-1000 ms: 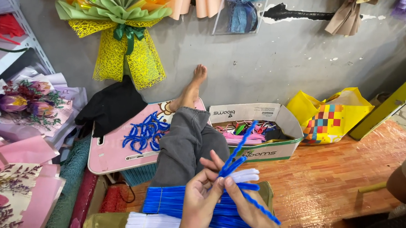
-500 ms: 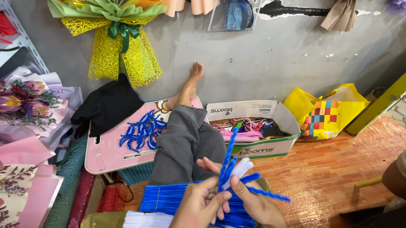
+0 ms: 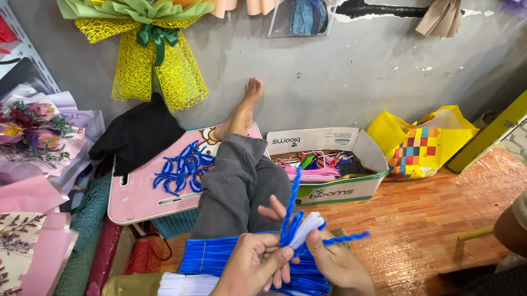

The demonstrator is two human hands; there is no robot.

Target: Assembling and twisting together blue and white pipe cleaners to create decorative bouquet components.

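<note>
Fingers (image 3: 286, 253) of both hands pinch blue-white stems (image 3: 298, 228)

The bottom edge cuts off the flat stack of white fuzzy stems (image 3: 204, 293). The left hand (image 3: 254, 266) hides the lower ends of the upright blue fuzzy stems (image 3: 290, 215).

Bare floor (image 3: 431, 221) right — cardboard box (image 3: 330, 171) ahead.

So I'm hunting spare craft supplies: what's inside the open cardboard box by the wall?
The cardboard box holds a loose tangle of pink, green and dark strips. Its front wall hides whatever lies deeper.
</note>
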